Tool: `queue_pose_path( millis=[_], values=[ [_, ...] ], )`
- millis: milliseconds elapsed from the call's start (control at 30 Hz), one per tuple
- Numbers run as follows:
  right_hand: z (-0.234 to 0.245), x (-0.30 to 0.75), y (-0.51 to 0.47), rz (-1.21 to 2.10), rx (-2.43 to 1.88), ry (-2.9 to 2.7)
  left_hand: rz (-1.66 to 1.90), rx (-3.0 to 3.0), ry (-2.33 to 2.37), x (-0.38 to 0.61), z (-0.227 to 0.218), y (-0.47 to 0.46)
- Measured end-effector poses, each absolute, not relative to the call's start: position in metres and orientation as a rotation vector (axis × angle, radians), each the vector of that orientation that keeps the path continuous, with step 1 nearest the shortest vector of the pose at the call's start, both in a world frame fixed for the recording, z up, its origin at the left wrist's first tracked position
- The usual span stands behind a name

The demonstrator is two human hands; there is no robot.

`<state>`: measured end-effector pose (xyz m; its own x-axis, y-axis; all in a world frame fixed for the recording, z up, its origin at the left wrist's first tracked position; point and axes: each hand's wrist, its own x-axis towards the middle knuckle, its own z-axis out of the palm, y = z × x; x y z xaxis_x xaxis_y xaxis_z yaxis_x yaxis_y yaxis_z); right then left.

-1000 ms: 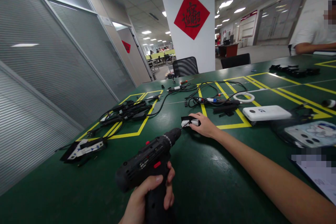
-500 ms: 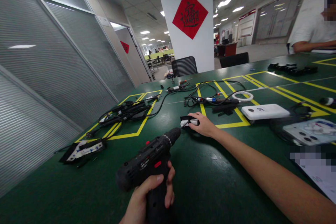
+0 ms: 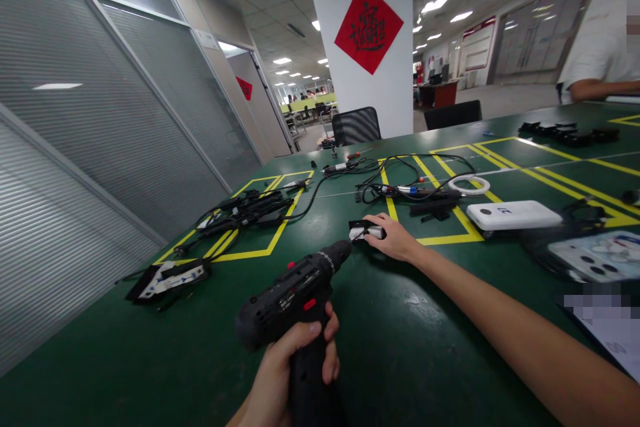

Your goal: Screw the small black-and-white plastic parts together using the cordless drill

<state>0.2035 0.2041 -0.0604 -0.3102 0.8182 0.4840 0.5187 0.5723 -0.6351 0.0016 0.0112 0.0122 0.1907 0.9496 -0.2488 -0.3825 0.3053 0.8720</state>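
In the lower middle of the head view, my left hand (image 3: 295,353) is wrapped round the grip of a black cordless drill (image 3: 293,297) with red buttons. The drill tilts up to the right, and its chuck end reaches a small black-and-white piece (image 3: 364,232). My right hand (image 3: 393,238) grips that piece against the green table from its right side, fingers over the top. Its white parts face the drill. Whether the bit touches it I cannot make out, and my fingers cover its right end.
The green table (image 3: 200,353) has yellow tape outlines. Black cables (image 3: 255,210) lie at left, near a black-and-white part (image 3: 167,279). A screwdriver-like tool (image 3: 407,191), white ring (image 3: 470,185), power bank (image 3: 515,215) and phone (image 3: 600,255) lie to the right. A person (image 3: 600,73) sits at far right.
The whole view has shifted slightly, moving things a little to the right. My left hand still holds the drill, its chuck end close to the piece under my right hand.
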Motion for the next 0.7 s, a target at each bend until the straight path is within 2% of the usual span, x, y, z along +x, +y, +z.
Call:
queue_pose_path(
  millis=[700],
  values=[
    [-0.0619, 0.2031, 0.2058, 0.458, -1.070, -1.990, 1.080, 0.767, 0.937, 0.0081, 0.0069, 0.0072]
  ],
)
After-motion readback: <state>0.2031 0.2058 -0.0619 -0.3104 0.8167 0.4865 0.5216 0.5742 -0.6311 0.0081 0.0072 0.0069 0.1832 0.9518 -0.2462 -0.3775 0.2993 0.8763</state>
